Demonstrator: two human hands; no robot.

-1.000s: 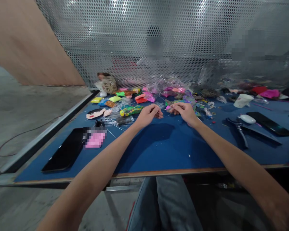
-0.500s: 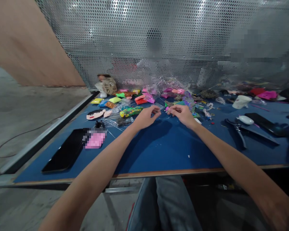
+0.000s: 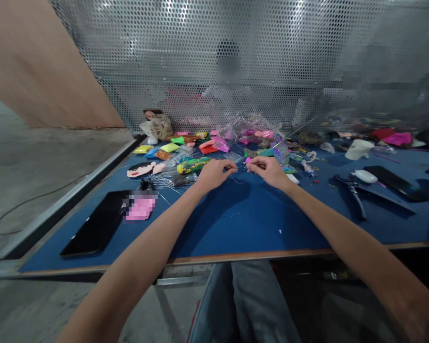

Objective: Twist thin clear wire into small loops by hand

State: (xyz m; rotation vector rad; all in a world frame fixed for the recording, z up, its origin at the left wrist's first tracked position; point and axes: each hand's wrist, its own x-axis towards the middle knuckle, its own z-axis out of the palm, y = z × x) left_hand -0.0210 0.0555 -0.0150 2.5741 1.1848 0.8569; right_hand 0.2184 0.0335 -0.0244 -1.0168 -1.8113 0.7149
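Here we are over the blue tabletop (image 3: 250, 233), both my hands up near the middle, fingertips facing each other with only a small gap between! My right hand (image 3: 270, 172) has thumb and forefinger pinched together on a thin wire (image 3: 296, 131), and that wire runs off up and to the right, slanting above the heap of packets. A bright pink bit (image 3: 248, 161) sits right at those fingertips. Across the gap, my left hand (image 3: 216, 174) has its fingers curled and the tips drawn together; a fine curl of wire hangs by them, but whether they grip it I can't tell. Just beside that hand lies a yellow-and-green packet (image 3: 193, 165). Further left, a dark tablet (image 3: 93, 224) lies flat; over on the right, pliers (image 3: 353, 193) rest with their handles spread, near a white computer mouse (image 3: 365, 176) and a black phone (image 3: 396, 183).
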